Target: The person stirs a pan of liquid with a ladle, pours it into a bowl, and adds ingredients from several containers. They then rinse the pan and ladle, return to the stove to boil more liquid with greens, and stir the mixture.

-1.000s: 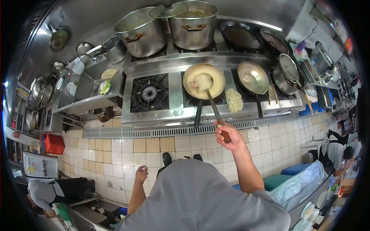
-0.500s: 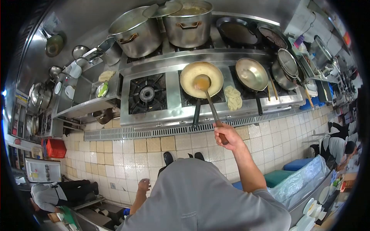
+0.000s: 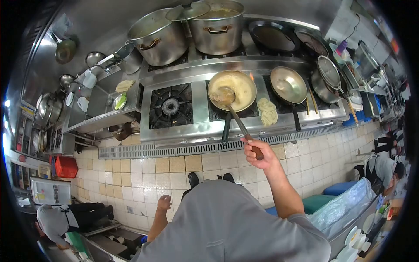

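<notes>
The right hand [image 3: 262,155] has its fingers clamped on the brown wooden handle of the long metal ladle [image 3: 238,121], its bowl in the round pan of pale liquid [image 3: 239,81], centre. Loaded, the ladle likely feels bowl-heavy; that handle suits gripping. The left hand [image 3: 164,203] hangs at left, fingers loosely curled, holding nothing visible.

A long metal ladle [image 3: 238,119] with a brown handle slants over the near rim of a round pan [image 3: 255,97], its bowl in pale yellow liquid [image 3: 243,91]; the pan sits on the stove [image 3: 200,114], dark handle pointing nearward.
</notes>
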{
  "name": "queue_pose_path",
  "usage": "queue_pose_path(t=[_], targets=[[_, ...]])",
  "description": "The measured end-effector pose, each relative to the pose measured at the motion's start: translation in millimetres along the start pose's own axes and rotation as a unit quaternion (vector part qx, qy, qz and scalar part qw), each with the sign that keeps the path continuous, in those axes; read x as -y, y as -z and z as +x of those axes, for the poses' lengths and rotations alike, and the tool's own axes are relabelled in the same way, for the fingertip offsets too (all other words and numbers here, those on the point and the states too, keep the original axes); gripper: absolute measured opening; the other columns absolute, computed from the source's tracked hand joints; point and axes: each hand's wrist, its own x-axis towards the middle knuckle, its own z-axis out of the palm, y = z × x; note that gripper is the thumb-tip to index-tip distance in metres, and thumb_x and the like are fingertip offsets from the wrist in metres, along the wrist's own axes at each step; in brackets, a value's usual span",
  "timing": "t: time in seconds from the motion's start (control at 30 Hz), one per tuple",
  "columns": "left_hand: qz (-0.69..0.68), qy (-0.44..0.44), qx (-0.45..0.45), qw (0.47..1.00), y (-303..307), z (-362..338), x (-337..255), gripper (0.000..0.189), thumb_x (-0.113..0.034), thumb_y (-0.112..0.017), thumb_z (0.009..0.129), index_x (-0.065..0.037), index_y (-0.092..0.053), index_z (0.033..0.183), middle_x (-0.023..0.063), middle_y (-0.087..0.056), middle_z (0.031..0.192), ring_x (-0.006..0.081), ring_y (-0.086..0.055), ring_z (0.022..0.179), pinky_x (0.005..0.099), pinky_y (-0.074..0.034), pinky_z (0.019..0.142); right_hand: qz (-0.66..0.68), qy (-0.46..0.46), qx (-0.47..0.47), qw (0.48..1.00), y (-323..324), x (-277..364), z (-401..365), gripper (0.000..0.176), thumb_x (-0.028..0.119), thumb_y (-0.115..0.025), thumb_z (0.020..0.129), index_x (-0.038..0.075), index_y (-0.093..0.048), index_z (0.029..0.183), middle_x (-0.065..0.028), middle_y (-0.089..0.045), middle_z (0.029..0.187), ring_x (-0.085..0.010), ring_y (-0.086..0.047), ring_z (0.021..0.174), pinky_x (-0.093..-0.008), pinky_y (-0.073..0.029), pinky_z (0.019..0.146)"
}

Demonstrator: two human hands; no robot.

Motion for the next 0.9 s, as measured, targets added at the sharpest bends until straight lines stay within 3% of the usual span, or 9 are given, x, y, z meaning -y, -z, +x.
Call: queue_pose_path(t=[0.23,0.37,0.6,0.67,0.9], targets=[[0.039,0.007,0.007,0.999,14.4,3.4,15.5,0.041,-0.033,-0.066,0.093,-0.009,-0.058,0.125,0.0099,-0.065,0.097,0.0252,-0.067,0.077,0.0452,-0.055,0.063,0.074,-0.015,0.049,0.996,3.9,-5.5,-2.4,0.028,0.016,-0.058,0.096,0.002,-0.058,0.12,0.001,-0.051,0.076,-0.0095,-0.047,0.056,-0.0243,-0.035,0.045],[0.029,0.012,0.021,0.999,14.6,3.1,13.0,0.041,-0.034,-0.065,0.093,-0.008,-0.058,0.125,0.0093,-0.065,0.096,0.025,-0.067,0.077,0.0429,-0.055,0.062,0.013,-0.01,0.042,0.999,5.4,-9.7,0.6,0.026,0.016,-0.063,0.094,0.006,-0.06,0.117,0.0003,-0.052,0.078,-0.0102,-0.049,0.06,-0.0252,-0.036,0.048],[0.038,-0.015,0.023,0.999,1.1,12.1,3.3,0.039,-0.033,-0.065,0.094,-0.009,-0.059,0.123,0.0084,-0.065,0.097,0.0238,-0.067,0.076,0.0403,-0.054,0.059,0.092,-0.003,0.049,0.995,3.2,-15.1,3.7,0.025,0.017,-0.064,0.093,0.008,-0.059,0.116,0.0005,-0.054,0.077,-0.0112,-0.049,0.059,-0.0262,-0.036,0.048],[0.028,-0.024,0.022,0.999,0.5,15.6,1.5,0.038,-0.033,-0.065,0.094,-0.009,-0.059,0.123,0.0084,-0.065,0.097,0.0236,-0.067,0.076,0.0398,-0.054,0.059,0.001,0.033,0.011,0.999,-8.7,-19.3,1.0,0.021,0.018,-0.064,0.094,0.008,-0.057,0.112,-0.0001,-0.054,0.076,-0.0112,-0.051,0.058,-0.0264,-0.036,0.048],[0.011,-0.008,0.017,1.0,-2.3,6.9,5.8,0.038,-0.031,-0.066,0.092,-0.008,-0.06,0.122,0.0096,-0.065,0.097,0.0244,-0.067,0.075,0.0394,-0.054,0.058,-0.098,0.068,-0.045,0.992,-0.9,-17.7,5.3,0.019,0.018,-0.063,0.095,0.009,-0.054,0.109,-0.0002,-0.056,0.074,-0.0123,-0.054,0.053,-0.0286,-0.04,0.045]])
